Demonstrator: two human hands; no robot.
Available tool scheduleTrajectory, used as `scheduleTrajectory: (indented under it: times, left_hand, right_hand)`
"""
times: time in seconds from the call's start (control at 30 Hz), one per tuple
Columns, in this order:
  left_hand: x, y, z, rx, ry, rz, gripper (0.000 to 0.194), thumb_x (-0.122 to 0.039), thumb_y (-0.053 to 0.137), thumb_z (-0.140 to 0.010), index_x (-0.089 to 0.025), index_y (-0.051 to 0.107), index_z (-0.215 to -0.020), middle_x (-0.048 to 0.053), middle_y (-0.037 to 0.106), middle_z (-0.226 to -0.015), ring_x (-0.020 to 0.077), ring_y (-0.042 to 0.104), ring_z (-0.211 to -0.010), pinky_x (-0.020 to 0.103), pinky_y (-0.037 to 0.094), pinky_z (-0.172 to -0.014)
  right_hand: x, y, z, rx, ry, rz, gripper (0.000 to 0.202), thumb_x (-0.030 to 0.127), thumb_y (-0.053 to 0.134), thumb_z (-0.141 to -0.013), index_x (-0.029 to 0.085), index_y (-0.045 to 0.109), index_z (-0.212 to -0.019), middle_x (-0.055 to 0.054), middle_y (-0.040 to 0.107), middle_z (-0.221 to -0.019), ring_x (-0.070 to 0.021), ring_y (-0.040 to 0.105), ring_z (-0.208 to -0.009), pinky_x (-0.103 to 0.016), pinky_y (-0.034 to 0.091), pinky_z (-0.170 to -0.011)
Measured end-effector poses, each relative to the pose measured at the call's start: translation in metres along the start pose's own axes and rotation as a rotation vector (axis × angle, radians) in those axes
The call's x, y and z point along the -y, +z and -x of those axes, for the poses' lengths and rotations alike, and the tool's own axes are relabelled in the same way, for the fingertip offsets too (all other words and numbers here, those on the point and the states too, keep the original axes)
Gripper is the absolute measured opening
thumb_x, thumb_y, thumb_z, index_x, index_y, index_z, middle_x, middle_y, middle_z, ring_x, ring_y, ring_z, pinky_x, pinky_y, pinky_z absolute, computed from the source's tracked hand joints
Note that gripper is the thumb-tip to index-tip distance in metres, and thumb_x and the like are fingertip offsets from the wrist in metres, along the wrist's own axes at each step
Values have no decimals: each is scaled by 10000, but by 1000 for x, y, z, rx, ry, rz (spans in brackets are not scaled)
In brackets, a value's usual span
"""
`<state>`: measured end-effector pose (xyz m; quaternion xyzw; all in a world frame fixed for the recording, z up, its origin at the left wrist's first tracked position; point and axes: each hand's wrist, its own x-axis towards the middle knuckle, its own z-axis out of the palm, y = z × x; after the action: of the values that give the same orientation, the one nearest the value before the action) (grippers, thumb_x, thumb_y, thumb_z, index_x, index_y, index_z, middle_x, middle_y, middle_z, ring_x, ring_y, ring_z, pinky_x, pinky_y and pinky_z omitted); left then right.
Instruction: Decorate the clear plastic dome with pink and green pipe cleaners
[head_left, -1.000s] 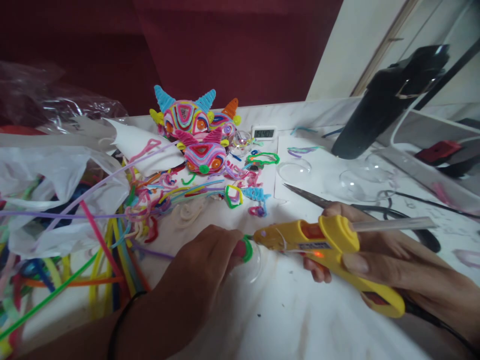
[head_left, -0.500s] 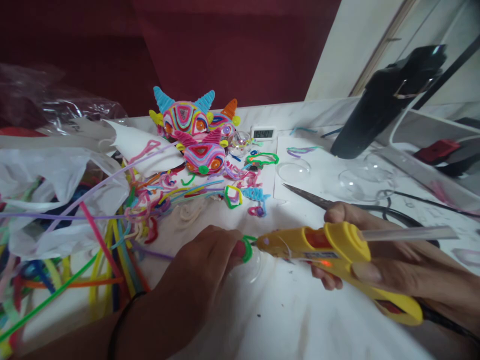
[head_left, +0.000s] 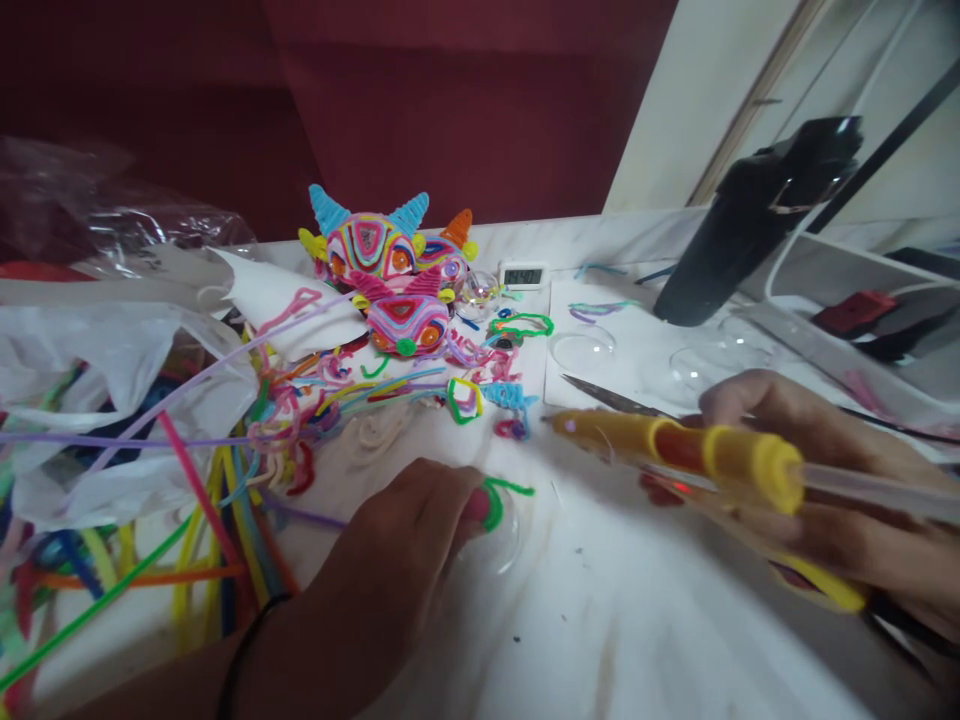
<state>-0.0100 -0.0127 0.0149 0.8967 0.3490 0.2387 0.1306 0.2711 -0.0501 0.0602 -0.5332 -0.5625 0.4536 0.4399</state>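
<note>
My left hand (head_left: pixel 412 530) is closed at the lower middle, its fingertips pressing a green pipe cleaner (head_left: pixel 493 508) against a clear plastic dome (head_left: pixel 504 552). The pipe cleaner is curled on the dome, and one loose end sticks out to the right. On the right, my right hand (head_left: pixel 817 460) grips a yellow hot glue gun (head_left: pixel 675 445), slightly blurred. A red light glows on the gun, and a clear glue stick (head_left: pixel 885 492) juts from its back. The gun's tip points left, apart from the pipe cleaner. Scissors (head_left: pixel 611 394) show one blade behind the gun; my hand hides their handles.
Colourful pipe-cleaner animal heads (head_left: pixel 405 325) stand at the back, beside a small digital clock (head_left: pixel 523 275). Loose pipe cleaners (head_left: pixel 217 540) and a white plastic bag (head_left: pixel 120 370) crowd the left. Further right are clear domes (head_left: pixel 583 350), a black cylinder (head_left: pixel 724 235) and a tray (head_left: pixel 795 285).
My right hand has drawn the glue gun back to the right and slightly up, off the green pipe cleaner, baring its loose end. My left hand keeps its hold.
</note>
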Motion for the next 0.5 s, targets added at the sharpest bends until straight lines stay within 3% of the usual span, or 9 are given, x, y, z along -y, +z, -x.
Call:
scheduleTrajectory:
  times: [0.1,0.2,0.33,0.5]
  left_hand:
    - [-2,-1,-4,-24,1,16,142,-114,443,-928,-197,518,-1016,30,617,-893,173,607,-792,271,476,-628]
    - [-2,-1,-6,-32,8,29,139,-116,451,-923,-201,516,-1012,22,619,-891,166,609,-788,268,481,-641]
    - [-2,-1,-5,-42,17,12,141,-118,459,-921,-198,515,-1023,21,613,-885,164,604,-782,261,477,-637]
    - [-1,-1,-4,-32,36,-27,180,-89,451,-907,-193,501,-1045,22,607,-862,170,585,-763,279,477,-650]
  right_hand:
    - [-10,-5,-5,-86,-268,415,193,405,617,-837,330,502,-973,-58,617,-878,-263,634,-840,-317,506,-563]
    - [-23,-7,-12,-44,-366,735,241,324,599,-825,295,468,-1025,-62,632,-920,-247,643,-757,-318,499,-554]
    - [-33,-5,-18,37,-409,933,211,322,568,-833,252,452,-995,-65,642,-877,-239,628,-662,-338,476,-540]
    - [-35,-4,-19,77,-530,1100,183,263,567,-833,217,517,-1003,-100,630,-931,-278,616,-800,-412,490,-666]
